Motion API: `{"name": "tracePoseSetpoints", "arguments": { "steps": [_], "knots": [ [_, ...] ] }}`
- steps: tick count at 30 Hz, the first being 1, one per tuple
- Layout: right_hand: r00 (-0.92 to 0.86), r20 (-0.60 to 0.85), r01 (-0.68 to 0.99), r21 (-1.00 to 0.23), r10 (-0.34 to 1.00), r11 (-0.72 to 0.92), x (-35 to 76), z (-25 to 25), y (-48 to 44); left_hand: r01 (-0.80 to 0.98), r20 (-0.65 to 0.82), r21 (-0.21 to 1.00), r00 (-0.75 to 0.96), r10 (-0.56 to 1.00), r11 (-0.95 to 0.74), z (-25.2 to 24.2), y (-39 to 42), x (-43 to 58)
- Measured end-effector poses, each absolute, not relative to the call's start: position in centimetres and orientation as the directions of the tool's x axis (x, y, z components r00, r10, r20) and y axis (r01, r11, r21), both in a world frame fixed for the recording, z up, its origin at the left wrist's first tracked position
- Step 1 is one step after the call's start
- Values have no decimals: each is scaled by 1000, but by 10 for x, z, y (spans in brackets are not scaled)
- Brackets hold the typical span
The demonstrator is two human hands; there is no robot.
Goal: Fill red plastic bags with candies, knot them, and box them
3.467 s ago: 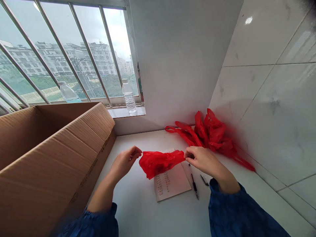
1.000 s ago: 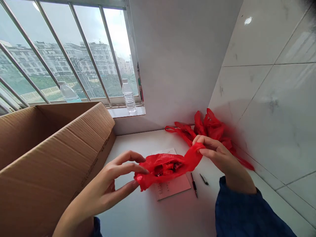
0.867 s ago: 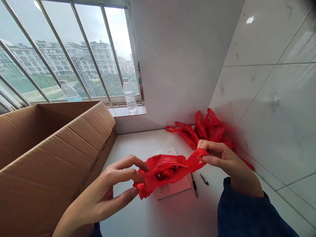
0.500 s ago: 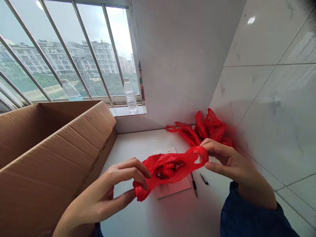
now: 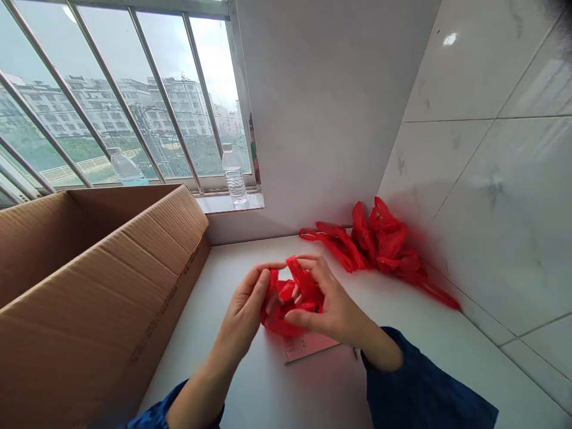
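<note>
A small red plastic bag (image 5: 289, 296), bunched up with something inside, is held between both my hands above the white counter (image 5: 250, 381). My left hand (image 5: 245, 310) grips its left side with fingers curled round it. My right hand (image 5: 331, 308) pinches the bag's handles and top from the right. The two hands are close together, almost touching. Under them lies a sheet of paper with writing (image 5: 308, 344), mostly hidden by my right hand and sleeve.
A large open cardboard box (image 5: 93, 280) fills the left. A heap of red plastic bags (image 5: 379, 244) lies in the back right corner against the tiled wall. A water bottle (image 5: 233, 174) stands on the window sill, another (image 5: 124, 168) behind the box.
The bag was stretched out between my hands half a second ago; my hands have come together and the bag is now bunched between them. The pens are now hidden behind my right arm.
</note>
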State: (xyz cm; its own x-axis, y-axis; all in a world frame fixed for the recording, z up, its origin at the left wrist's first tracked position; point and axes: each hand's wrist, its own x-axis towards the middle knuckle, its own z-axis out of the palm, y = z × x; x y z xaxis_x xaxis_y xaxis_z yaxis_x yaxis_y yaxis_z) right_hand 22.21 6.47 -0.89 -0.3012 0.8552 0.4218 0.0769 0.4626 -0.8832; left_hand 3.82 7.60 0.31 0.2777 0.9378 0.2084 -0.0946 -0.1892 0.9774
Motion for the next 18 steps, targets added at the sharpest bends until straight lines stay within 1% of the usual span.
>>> {"name": "tracePoseSetpoints", "arguments": {
  "steps": [2, 3, 6, 9, 11, 13, 16, 18],
  "knots": [
    [-300, 377, 207, -871, 876, 445, 213, -13, 62, -93, 188, 982, 316, 930, -167, 3, 75, 43],
    [-294, 369, 240, -865, 882, 441, 210, -15, 62, -96, 173, 984, 345, 922, -149, 3, 75, 45],
    [-287, 385, 247, -855, 877, 456, 205, -20, 62, -95, 121, 991, 422, 898, -89, 3, 75, 47],
    [-318, 401, 211, -854, 859, 476, 204, -20, 65, -42, 79, 997, 459, 885, -67, 2, 74, 43],
    [-327, 428, 194, -842, 843, 503, 210, -18, 68, 33, 91, 992, 494, 865, -123, 3, 75, 37],
    [-294, 468, 211, -819, 834, 534, 223, -13, 73, 139, 135, 959, 540, 831, -246, 5, 78, 29],
    [-217, 512, 248, -795, 831, 554, 253, -6, 79, 309, 203, 855, 541, 816, -417, 6, 89, 13],
    [-221, 462, 316, -799, 859, 512, 272, -4, 82, 407, 222, 788, 513, 829, -462, 5, 98, 3]
  ]
}}
